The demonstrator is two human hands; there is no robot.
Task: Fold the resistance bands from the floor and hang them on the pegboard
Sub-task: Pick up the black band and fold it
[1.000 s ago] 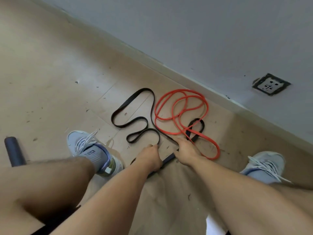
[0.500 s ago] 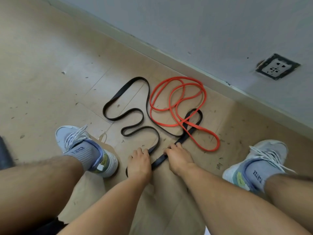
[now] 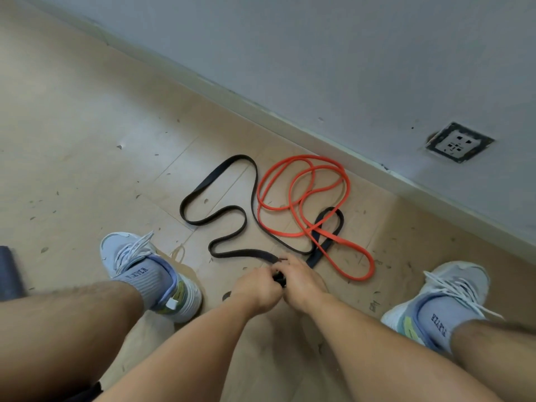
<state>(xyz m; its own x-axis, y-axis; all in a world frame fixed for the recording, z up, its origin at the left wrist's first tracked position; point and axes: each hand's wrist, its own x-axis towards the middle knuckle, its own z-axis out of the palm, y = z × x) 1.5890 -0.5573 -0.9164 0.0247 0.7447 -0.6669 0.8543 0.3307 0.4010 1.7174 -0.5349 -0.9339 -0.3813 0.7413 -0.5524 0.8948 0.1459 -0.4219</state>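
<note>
Ahead on the floor (image 3: 87, 140), toward the wall edge, the black band (image 3: 220, 187) snakes away from the person in loose loops, its far right loop crossed with the orange band (image 3: 301, 181). Both hands sit together over the black band's near end: the left hand (image 3: 255, 288) and right hand (image 3: 301, 278) have fingers curled round it, so the rest trails forward and left, ready to be gathered back.

black band (image 3: 220, 215): matt rubber, flat
orange band (image 3: 301, 210): smooth rubber, slight sheen
floor (image 3: 87, 140): matt wood-look boards, scuffed
shoes (image 3: 136, 256): woven mesh, cloth laces
</note>
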